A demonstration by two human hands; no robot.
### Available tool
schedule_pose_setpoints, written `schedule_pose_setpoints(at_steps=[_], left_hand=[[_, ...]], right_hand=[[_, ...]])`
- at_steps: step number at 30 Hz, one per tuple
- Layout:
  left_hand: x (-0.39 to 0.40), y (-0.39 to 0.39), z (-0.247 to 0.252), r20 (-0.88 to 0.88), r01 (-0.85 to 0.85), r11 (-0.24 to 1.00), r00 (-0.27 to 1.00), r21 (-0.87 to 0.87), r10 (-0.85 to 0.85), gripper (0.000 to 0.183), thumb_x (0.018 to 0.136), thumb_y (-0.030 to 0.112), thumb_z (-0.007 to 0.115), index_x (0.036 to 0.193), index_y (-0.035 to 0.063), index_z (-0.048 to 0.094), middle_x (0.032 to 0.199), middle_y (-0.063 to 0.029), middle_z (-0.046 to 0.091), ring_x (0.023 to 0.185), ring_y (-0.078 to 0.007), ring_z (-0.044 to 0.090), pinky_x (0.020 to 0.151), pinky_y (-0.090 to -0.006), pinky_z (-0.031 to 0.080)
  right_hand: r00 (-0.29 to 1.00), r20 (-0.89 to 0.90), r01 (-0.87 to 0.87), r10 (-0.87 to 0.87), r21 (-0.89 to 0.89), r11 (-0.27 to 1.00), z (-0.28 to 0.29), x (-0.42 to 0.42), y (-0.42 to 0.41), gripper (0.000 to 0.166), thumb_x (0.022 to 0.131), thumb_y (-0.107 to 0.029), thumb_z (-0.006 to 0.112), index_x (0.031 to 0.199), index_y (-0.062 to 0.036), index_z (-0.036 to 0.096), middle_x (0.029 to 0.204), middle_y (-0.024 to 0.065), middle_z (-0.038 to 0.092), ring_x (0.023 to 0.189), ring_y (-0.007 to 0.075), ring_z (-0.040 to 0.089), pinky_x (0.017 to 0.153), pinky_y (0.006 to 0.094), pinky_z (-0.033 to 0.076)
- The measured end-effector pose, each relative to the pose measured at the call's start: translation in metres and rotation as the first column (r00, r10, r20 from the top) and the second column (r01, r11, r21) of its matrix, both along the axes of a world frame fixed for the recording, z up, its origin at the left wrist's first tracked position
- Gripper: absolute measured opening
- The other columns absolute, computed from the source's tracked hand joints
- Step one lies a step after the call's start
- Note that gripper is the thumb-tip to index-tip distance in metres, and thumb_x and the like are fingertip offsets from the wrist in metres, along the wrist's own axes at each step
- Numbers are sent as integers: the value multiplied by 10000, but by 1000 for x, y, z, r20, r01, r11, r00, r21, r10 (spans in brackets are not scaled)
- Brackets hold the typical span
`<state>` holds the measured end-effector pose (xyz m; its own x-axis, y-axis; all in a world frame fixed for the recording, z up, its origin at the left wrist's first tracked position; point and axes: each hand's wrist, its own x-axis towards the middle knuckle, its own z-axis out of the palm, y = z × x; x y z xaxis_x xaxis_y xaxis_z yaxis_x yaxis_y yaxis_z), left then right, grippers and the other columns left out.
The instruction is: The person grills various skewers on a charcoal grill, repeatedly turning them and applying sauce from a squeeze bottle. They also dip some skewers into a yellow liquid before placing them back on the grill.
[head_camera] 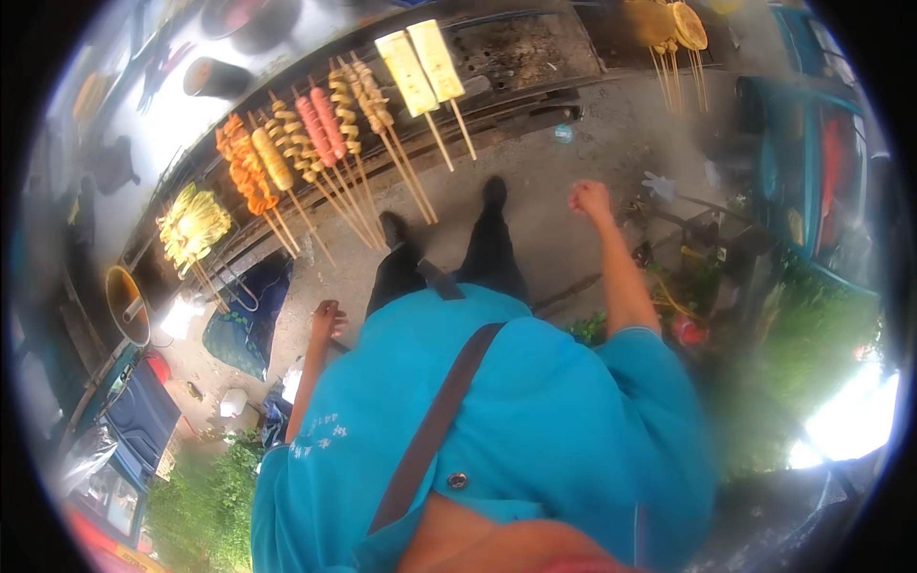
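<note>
My left hand (328, 320) hangs low by my hip with loosely curled, slightly parted fingers, and nothing shows in it. Out over the ground to the right is my right hand (591, 198), its fingers curled in and no object visible. Ahead, a row of skewers lies across a grill (516, 54), sticks towards me. From the left come enoki mushrooms (192, 228), orange-sauced skewers (247, 165), a corn-like skewer (272, 157), spiral-cut skewers (295, 140), pink sausages (320, 125), brown meat-like skewers (367, 93) and pale flat slabs (419, 68). Neither hand touches them.
Round flat skewered pieces (689, 27) sit at the grill's far right end. A yellow-rimmed round container (129, 306) stands at the left. On the ground lie a dark cloth (251, 315) and a pale glove (659, 186). A teal-framed vehicle or cart (809, 165) stands right.
</note>
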<state>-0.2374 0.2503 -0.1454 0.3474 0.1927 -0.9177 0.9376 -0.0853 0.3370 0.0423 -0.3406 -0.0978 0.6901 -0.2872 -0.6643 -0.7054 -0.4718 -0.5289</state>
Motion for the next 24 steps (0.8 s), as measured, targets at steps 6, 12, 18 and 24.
schedule_pose_setpoints(at_steps=[6,12,18,24], left_hand=[[-56,-57,-2,-227,-195,979,958,-57,177,291,900,329,490,1095,116,526,781,-99,625,609,-212,628,413,-299,453],[-5,-158,25,-292,1,998,956,-69,-21,299,916,297,476,1109,73,518,875,-105,643,656,-199,647,474,-294,502],[12,-205,23,-204,-61,997,978,-42,51,311,933,280,420,1159,83,500,877,-81,652,711,-184,658,529,-298,524],[1,-195,37,-204,-135,991,971,-21,128,295,930,269,424,1147,89,508,879,-78,652,706,-170,657,522,-286,520]], right_hand=[[834,178,-341,523,-579,741,-122,97,-64,331,839,-258,529,1051,-4,551,907,137,589,814,280,599,689,374,488],[669,58,-612,741,-523,594,-175,179,-98,366,810,-189,595,1141,-60,504,1022,159,627,966,320,600,771,440,495],[528,-16,-751,849,-477,458,-143,187,-104,284,803,-244,615,959,-17,548,862,180,636,840,339,624,677,452,474],[627,109,-675,771,-418,608,-75,167,-118,293,802,-264,630,854,17,565,775,180,616,725,344,597,638,431,441]])
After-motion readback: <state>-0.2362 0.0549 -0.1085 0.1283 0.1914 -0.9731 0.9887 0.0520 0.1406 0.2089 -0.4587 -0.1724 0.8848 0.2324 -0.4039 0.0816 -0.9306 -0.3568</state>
